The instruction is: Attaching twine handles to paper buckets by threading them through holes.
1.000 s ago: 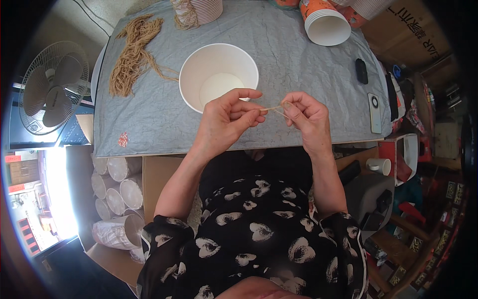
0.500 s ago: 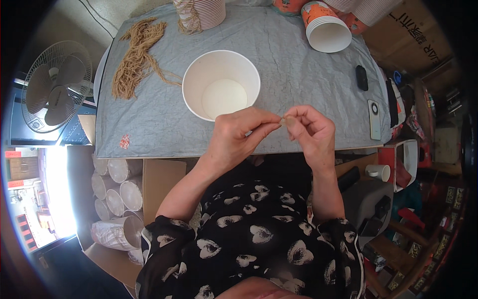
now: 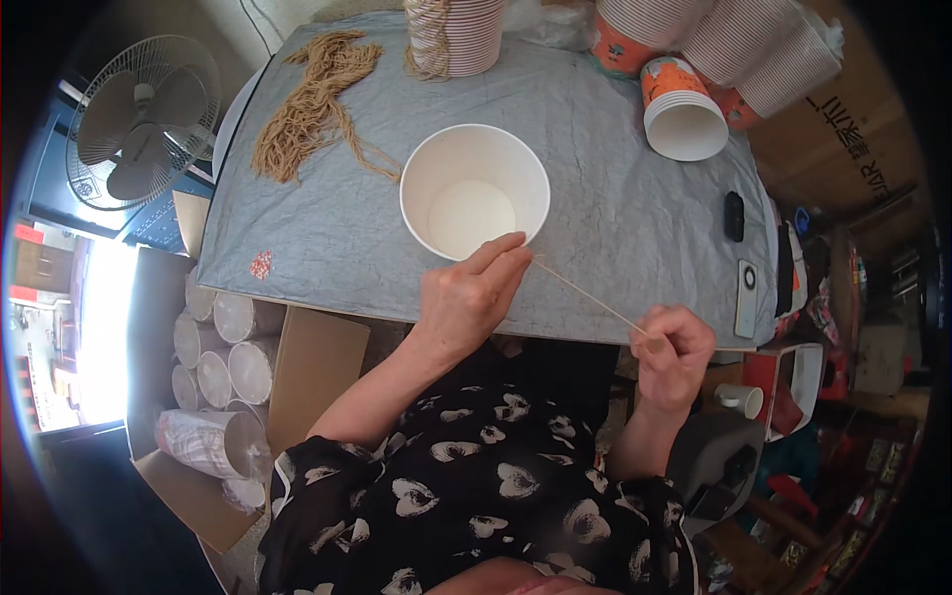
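A white paper bucket (image 3: 469, 149) stands on the grey-covered table, its round mouth facing up and nothing visible inside. At its near right rim, my left hand (image 3: 468, 299) is closed, fingertips pinched on a thin tan string (image 3: 592, 296). That string runs taut down to the right, where my right hand (image 3: 676, 357) grips it between thumb and curled fingers. A loose bundle of tan string (image 3: 315, 109) lies at the far left, one strand trailing to the bucket's left side. Whether this strand joins the held string is hidden.
Behind the bucket stands a stack of paper buckets (image 3: 471, 38) with string draped over it. Orange-and-white paper buckets (image 3: 686, 129) lie far right. A black object (image 3: 734, 216) and a phone (image 3: 746, 297) rest near the right edge. A fan (image 3: 144, 121) and a carton (image 3: 322, 367) of wrapped buckets are left.
My hands were together in front of the bucket; now the right hand has drawn away right and nearer, stretching the string. The left hand has come to the bucket's rim. The whole view has shifted.
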Tool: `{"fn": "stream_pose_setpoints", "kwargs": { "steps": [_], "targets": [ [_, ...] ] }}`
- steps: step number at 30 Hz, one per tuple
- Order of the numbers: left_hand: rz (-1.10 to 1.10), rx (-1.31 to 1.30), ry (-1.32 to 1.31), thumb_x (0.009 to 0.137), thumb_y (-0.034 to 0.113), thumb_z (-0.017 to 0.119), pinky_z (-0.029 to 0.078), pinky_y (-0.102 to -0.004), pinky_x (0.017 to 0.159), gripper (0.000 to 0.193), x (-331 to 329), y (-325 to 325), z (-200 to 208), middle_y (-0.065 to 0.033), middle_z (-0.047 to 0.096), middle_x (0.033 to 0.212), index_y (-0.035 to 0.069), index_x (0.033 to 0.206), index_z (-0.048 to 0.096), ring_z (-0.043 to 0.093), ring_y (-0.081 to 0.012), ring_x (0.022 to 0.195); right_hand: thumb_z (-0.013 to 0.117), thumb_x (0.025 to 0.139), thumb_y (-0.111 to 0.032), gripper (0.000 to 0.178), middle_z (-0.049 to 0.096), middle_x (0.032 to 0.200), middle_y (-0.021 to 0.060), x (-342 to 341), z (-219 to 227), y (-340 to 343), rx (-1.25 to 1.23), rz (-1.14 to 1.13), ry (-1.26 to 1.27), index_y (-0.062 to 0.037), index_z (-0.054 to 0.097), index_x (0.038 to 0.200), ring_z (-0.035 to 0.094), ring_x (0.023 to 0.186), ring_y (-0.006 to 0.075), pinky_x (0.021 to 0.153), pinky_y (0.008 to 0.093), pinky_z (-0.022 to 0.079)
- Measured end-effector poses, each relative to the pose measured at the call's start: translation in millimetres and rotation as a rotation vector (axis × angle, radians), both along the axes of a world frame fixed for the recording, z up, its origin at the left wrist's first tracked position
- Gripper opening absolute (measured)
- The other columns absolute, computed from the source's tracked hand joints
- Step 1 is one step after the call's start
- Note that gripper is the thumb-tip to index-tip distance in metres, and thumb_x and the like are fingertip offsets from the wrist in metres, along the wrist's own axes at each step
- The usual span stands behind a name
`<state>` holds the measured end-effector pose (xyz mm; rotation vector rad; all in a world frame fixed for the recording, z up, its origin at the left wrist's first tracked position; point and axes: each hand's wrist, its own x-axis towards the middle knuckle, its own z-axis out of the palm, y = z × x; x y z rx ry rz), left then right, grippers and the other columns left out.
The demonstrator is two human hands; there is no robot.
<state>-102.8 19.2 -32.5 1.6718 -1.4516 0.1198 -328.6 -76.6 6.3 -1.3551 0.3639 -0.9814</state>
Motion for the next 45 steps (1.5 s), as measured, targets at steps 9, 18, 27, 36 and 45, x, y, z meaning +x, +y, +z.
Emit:
{"fn": "stream_pose_setpoints", "kwargs": {
  "steps": [9, 18, 27, 36, 45],
  "targets": [
    [0.22, 0.188, -0.055, 0.084, 0.026, 0.08, 0.058, -0.0315, 0.062, 0.031, 8, 9, 10, -0.0037, 0.075, 0.11, 0.017, 0.112, 0.074, 0.075, -0.021, 0.083, 0.064, 0.098, -0.015, 0.018, 0.046, 0.066, 0.0008, 2, -6, -6, 0.168, -0.01, -0.162, 0.0011, 0.059, 0.093, 0.037, 0.054, 0.0073, 0.05, 0.0234, 0.028],
    [0.24, 0.198, -0.066, 0.084, 0.013, 0.079, 0.058, -0.0311, 0.061, 0.031, 19, 2, 6, -0.0035, 0.072, 0.106, 0.014, 0.114, 0.074, 0.071, -0.0213, 0.071, 0.051, 0.105, -0.011, 0.016, 0.054, 0.089, 0.0043, 17, -30, -32, 0.56, 0.023, -0.358, -0.0019, 0.058, 0.115, 0.052, 0.085, 0.0157, 0.083, 0.0346, 0.046],
    [-0.608, 0.35, 1.244, 0.099, 0.01, 0.066, 0.056, -0.023, 0.067, 0.031, -44, -37, -12, -0.0091, 0.073, 0.103, -0.002, 0.127, 0.064, 0.07, -0.0108, 0.082, 0.049, 0.107, -0.014, 0.016, 0.052, 0.087, 0.0015, 40, -36, -32, 0.679, 0.117, -0.436, -0.0035, 0.056, 0.116, 0.048, 0.081, 0.0127, 0.078, 0.0298, 0.043],
    [-0.307, 0.25, 0.825, 0.089, 0.007, 0.076, 0.053, -0.0226, 0.061, 0.009, -3, 3, -38, -0.004, 0.071, 0.084, 0.001, 0.095, 0.077, 0.066, -0.008, 0.068, 0.053, 0.105, -0.012, 0.015, 0.053, 0.081, 0.0022, 12, -75, -62, 0.788, 0.039, -0.475, -0.0022, 0.061, 0.113, 0.045, 0.07, 0.0109, 0.065, 0.0265, 0.038],
    [-0.205, 0.224, 0.525, 0.084, 0.004, 0.078, 0.051, -0.0236, 0.059, 0.008, -4, 5, -17, -0.0048, 0.067, 0.082, 0.003, 0.093, 0.078, 0.062, -0.01, 0.065, 0.056, 0.101, -0.01, 0.028, 0.063, 0.131, 0.0105, 45, -76, -24, -0.601, -0.568, 0.652, -0.0054, 0.063, 0.127, 0.061, 0.114, 0.0273, 0.102, 0.0374, 0.047]
  ]
}}
